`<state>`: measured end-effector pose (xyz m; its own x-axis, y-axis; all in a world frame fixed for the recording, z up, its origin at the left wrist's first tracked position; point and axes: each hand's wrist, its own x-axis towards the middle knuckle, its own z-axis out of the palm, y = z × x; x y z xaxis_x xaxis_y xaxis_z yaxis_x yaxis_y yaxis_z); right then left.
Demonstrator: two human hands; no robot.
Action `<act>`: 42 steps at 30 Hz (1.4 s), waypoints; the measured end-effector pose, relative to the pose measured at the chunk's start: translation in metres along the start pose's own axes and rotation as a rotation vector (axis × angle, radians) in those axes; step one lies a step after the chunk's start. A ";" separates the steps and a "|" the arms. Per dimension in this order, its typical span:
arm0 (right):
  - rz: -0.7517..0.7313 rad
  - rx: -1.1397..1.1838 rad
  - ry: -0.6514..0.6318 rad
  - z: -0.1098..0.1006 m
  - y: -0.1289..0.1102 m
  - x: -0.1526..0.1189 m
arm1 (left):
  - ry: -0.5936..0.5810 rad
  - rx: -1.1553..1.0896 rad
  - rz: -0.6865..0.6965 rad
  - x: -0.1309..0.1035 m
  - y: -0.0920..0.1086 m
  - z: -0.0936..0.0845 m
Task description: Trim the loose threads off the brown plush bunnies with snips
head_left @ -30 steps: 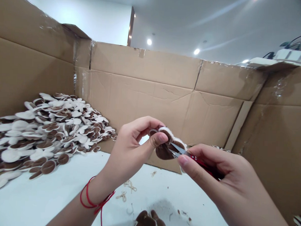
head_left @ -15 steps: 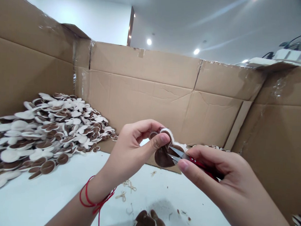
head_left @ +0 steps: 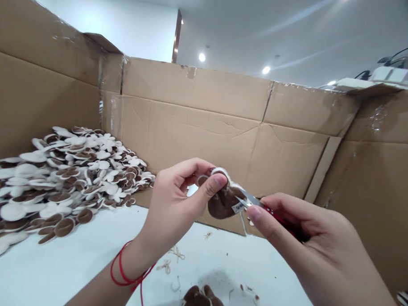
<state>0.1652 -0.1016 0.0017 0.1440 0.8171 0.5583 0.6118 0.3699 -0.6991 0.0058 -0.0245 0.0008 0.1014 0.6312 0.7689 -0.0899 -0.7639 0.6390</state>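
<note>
My left hand (head_left: 185,197) pinches a brown fabric piece with white fuzzy edging (head_left: 222,205) between thumb and fingers, raised above the white tabletop. A small white label (head_left: 238,207) with dark lettering shows at the piece's right edge. In my right hand (head_left: 308,237) are red-handled thread snips (head_left: 272,213). Their blades (head_left: 247,199) are parted and lie at the right edge of the piece, close to the label; whether they touch it I cannot tell. Below, near the bottom of the view, rest more brown pieces (head_left: 202,300).
A large heap of brown-and-white fabric pieces (head_left: 69,175) fills the left side. Cardboard walls (head_left: 191,121) enclose the white tabletop (head_left: 127,253). Thread scraps (head_left: 175,254) lie in the middle, and small bits (head_left: 249,289) lie beside the lower brown pieces.
The left hand and its piece have shifted slightly left. The snips have drawn back from across the piece to its right edge, and the white label now shows.
</note>
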 end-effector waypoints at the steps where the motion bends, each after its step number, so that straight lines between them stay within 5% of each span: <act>1: -0.015 0.030 0.034 0.003 -0.001 -0.002 | 0.042 0.016 0.023 -0.001 0.000 0.001; 6: -0.021 0.353 0.174 0.029 -0.012 -0.007 | 0.144 0.019 0.053 -0.008 0.002 0.007; 10: 0.041 0.508 0.178 0.045 -0.012 0.000 | 0.020 -0.082 -0.038 -0.008 0.005 0.008; 15: 0.033 0.597 0.215 0.043 -0.007 0.007 | -0.106 -0.173 -0.059 -0.003 -0.001 0.005; 21: 0.060 0.633 0.199 0.036 -0.017 0.003 | -0.076 -0.081 0.039 0.000 -0.004 0.003; 29: 0.130 0.543 0.124 0.034 -0.016 0.005 | 0.068 0.139 0.139 -0.004 -0.001 0.004; 42: -0.034 0.265 0.247 0.042 -0.003 0.013 | 0.028 0.054 0.064 -0.005 -0.002 0.010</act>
<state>0.1324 -0.0735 -0.0078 0.3301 0.6825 0.6521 0.4019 0.5234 -0.7513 0.0158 -0.0276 -0.0046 0.0693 0.5837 0.8090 -0.0418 -0.8085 0.5870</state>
